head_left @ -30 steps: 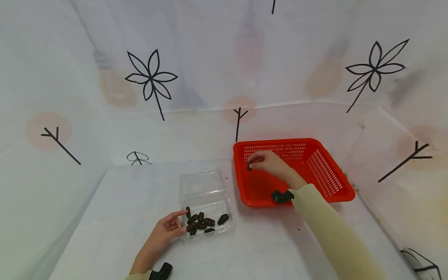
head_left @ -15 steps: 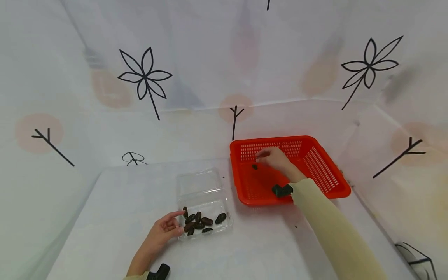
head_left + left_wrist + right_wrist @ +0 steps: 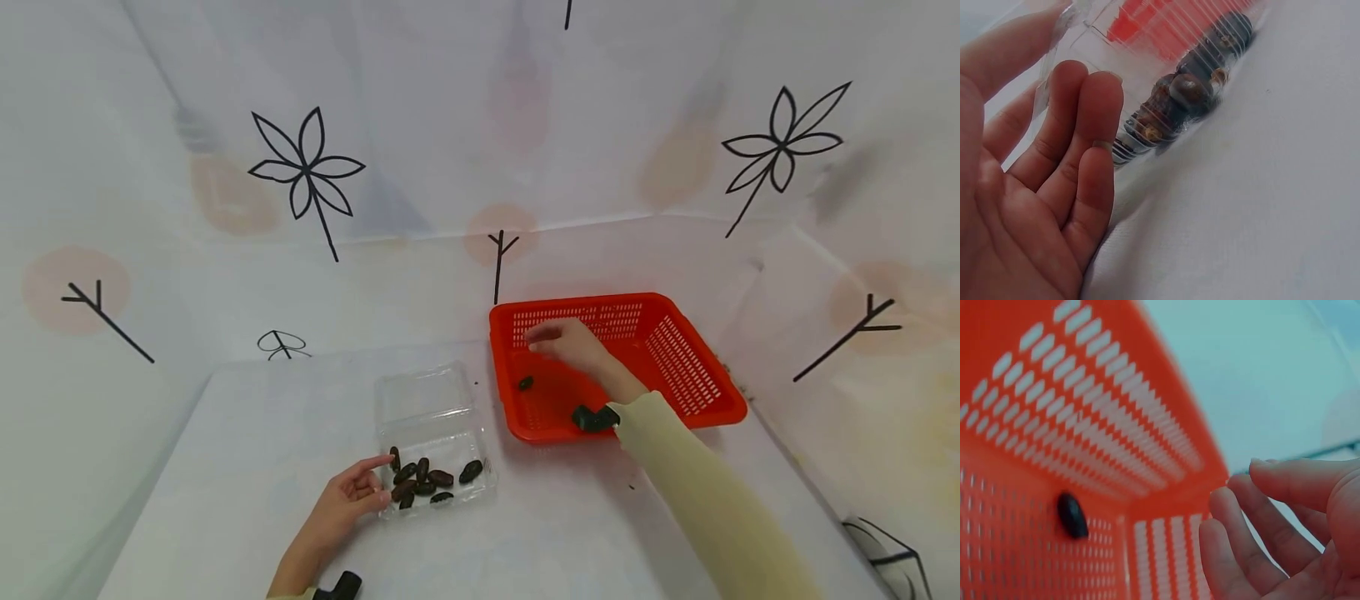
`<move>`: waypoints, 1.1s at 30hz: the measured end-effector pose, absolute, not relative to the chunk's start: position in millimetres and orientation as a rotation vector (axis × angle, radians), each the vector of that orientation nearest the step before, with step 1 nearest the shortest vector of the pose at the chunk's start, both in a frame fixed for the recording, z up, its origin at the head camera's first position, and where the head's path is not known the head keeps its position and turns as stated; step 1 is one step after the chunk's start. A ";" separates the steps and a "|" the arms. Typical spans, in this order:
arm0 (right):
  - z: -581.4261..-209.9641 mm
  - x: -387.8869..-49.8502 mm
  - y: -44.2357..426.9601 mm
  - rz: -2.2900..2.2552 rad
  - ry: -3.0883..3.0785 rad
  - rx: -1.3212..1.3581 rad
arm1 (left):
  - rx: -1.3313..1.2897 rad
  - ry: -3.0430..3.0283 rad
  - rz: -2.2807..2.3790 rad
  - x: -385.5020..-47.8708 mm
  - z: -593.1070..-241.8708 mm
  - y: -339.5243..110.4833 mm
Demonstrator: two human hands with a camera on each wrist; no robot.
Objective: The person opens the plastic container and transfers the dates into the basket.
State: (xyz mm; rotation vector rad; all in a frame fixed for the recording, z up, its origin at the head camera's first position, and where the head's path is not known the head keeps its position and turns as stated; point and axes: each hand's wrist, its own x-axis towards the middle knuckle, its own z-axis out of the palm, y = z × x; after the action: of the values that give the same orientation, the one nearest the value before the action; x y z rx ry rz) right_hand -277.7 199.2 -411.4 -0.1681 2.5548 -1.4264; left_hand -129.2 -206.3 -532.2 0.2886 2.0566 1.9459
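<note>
A clear plastic clamshell container (image 3: 431, 433) lies with its lid folded back, and several dark brown dates (image 3: 441, 479) are in its near half. My left hand (image 3: 341, 500) rests at its left edge, index finger and thumb touching the rim apart from each other, the other fingers loosely bent in the left wrist view. My right hand (image 3: 573, 346) is over the left part of the red basket (image 3: 517, 417), fingers relaxed with nothing between them. One date (image 3: 526, 383) lies on the basket floor below it; the right wrist view shows this date (image 3: 1072, 515) too.
A white cloth covers the table (image 3: 285, 417), and patterned white sheets (image 3: 420, 167) hang behind and at the sides. The basket stands to the right of the container. A small dark speck (image 3: 632, 487) lies in front of the basket.
My right hand has let go of the date it was pinching, and the date now lies in the basket. The left hand keeps its place; the head view has shifted slightly.
</note>
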 end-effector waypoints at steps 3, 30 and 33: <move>-408.2 -273.2 185.3 -1.420 2.561 -0.232 | 0.267 2.056 1.957 -128.8 -532.8 -205.7; -430.6 -249.2 65.8 -0.973 2.156 -0.874 | 0.331 2.083 1.945 -150.0 -533.8 -214.1; -438.1 -247.7 61.9 -0.836 2.157 -0.884 | 0.360 2.046 1.965 -150.7 -536.8 -215.0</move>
State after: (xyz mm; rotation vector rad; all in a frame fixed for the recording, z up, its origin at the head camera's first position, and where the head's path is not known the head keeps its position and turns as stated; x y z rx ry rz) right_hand -247.7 61.9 -438.1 -0.8844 2.1575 -0.8363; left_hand -150.7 -215.0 -536.8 0.3602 2.0460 1.9648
